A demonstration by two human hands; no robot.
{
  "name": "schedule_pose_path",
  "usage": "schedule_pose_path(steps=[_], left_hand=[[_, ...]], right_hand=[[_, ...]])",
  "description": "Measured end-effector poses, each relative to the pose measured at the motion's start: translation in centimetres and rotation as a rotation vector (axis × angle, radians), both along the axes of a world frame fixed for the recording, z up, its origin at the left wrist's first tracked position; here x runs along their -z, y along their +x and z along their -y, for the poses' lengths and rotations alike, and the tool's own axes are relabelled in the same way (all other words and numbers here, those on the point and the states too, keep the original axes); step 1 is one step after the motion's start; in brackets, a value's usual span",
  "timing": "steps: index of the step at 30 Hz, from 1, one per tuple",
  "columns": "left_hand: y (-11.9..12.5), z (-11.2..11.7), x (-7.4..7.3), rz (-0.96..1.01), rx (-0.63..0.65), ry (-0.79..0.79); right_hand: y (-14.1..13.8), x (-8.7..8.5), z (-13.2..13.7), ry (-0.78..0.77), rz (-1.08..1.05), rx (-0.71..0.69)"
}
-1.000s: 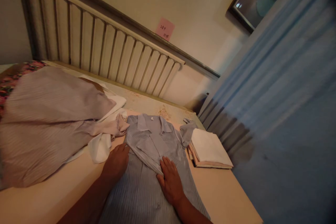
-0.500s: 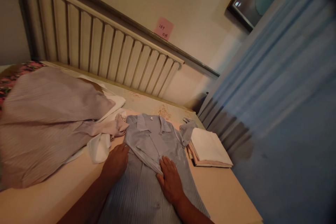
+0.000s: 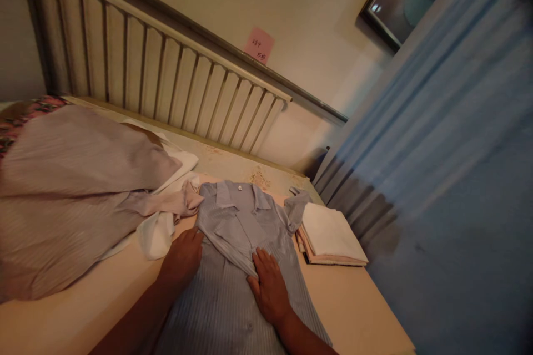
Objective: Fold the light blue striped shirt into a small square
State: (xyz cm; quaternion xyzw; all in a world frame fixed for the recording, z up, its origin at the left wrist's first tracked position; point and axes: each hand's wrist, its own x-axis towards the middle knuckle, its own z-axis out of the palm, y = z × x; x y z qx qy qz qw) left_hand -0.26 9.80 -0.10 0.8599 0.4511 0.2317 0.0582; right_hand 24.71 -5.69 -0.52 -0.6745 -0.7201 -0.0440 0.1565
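A grey-blue pleated shirt [image 3: 237, 288] lies front up, its collar toward the wall and a button visible low on the front. One sleeve [image 3: 227, 241] is folded slantwise across the chest. At the shirt's left edge, near that fold, my left hand [image 3: 183, 258] is closed with its fingers together on the cloth; its thumb is hidden. My right hand [image 3: 270, 285] rests flat on the shirt's front, fingers stretched out, touching the lower end of the folded sleeve. The other sleeve [image 3: 296, 208] sticks out at the right, beside a folded stack.
Folded white and peach cloths [image 3: 333, 236] are stacked on the right of the peach-covered surface [image 3: 345, 299]. A loose mauve garment [image 3: 79, 177] spreads over the left, with white cloth [image 3: 156, 236] beside it. A radiator [image 3: 166, 77] stands behind; a blue curtain [image 3: 449, 205] hangs at right.
Both hands keep their places on the shirt. Only a very slight shift of the whole view shows.
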Motion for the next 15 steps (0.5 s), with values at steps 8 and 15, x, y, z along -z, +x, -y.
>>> schedule_pose_path(steps=[8,15], left_hand=[[-0.07,-0.03,0.00,0.030,0.017,-0.001],[-0.04,0.25,-0.57,0.006,-0.001,-0.027]], right_hand=[[0.16,0.26,0.02,0.032,0.000,-0.012],[0.07,0.07,0.01,0.019,-0.011,-0.002]])
